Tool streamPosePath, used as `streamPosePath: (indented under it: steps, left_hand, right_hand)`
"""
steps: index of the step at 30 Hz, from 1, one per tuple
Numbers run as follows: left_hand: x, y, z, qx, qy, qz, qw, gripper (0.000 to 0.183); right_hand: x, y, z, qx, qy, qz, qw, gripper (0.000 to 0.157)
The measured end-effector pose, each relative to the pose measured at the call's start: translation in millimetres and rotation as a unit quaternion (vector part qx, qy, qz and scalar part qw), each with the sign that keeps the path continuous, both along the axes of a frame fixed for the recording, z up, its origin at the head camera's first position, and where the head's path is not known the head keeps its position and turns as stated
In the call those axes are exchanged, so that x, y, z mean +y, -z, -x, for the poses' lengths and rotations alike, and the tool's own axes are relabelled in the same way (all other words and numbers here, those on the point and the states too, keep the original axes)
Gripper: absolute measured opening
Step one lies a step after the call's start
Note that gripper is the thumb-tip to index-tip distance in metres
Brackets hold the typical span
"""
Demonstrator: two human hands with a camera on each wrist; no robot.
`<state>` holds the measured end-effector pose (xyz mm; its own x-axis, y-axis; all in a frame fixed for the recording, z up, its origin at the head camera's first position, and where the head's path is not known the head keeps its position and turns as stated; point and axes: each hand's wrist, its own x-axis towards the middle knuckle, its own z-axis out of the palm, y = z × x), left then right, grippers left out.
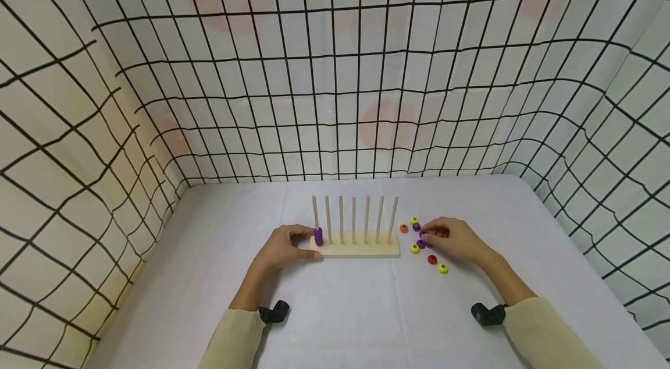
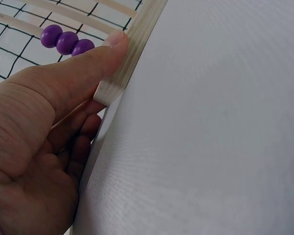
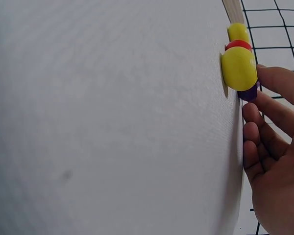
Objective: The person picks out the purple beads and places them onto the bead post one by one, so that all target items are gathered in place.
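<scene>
A wooden peg rack [image 1: 361, 250] with a row of several upright pegs stands on the table. Purple beads [image 1: 318, 237] are stacked low on its leftmost peg; three of them [image 2: 67, 43] show in the left wrist view. My left hand [image 1: 282, 248] grips the left end of the base, thumb on the front edge and fingers behind. To the right of the rack, my right hand [image 1: 455, 238] pinches a purple bead [image 3: 248, 93] between thumb and fingertips, low over the loose beads. That bead is partly hidden behind a yellow bead [image 3: 239, 68] in the right wrist view.
Loose beads lie between the rack and my right hand: an orange bead [image 1: 403, 229], a red bead [image 1: 432, 259], a yellow bead [image 1: 443, 269] nearest me, and other yellow and purple ones. A black grid net [image 1: 335, 92] surrounds the white table [image 1: 356, 322] at the back and sides.
</scene>
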<state>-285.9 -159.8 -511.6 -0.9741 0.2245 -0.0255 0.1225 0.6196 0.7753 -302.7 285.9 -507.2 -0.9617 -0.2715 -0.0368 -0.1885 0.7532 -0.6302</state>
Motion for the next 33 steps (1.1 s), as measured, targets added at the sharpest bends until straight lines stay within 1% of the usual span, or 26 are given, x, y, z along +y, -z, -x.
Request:
streamPosePath:
  steps: [14, 21, 28, 33]
  left_hand:
    - [-0.7, 0.8, 0.7, 0.006, 0.002, -0.002, 1.0, 0.061]
    - [-0.5, 0.5, 0.6, 0.007, 0.007, 0.003, 0.9999, 0.062]
    - [0.4, -0.1, 0.4, 0.003, 0.005, 0.001, 1.0, 0.062]
    - [0.1, 0.6, 0.5, 0.004, 0.004, 0.004, 1.0, 0.062]
  right_hand:
    - [-2.8, 1.5, 0.9, 0.011, 0.003, -0.001, 1.0, 0.023]
    - [-3.9, 0.7, 0.1, 0.016, 0.014, 0.001, 1.0, 0.022]
    - [-0.3, -2.1, -0.2, 0.021, 0.02, -0.01, 1.0, 0.025]
    - [0.8, -7.0, -1.0, 0.023, 0.019, -0.006, 1.0, 0.028]
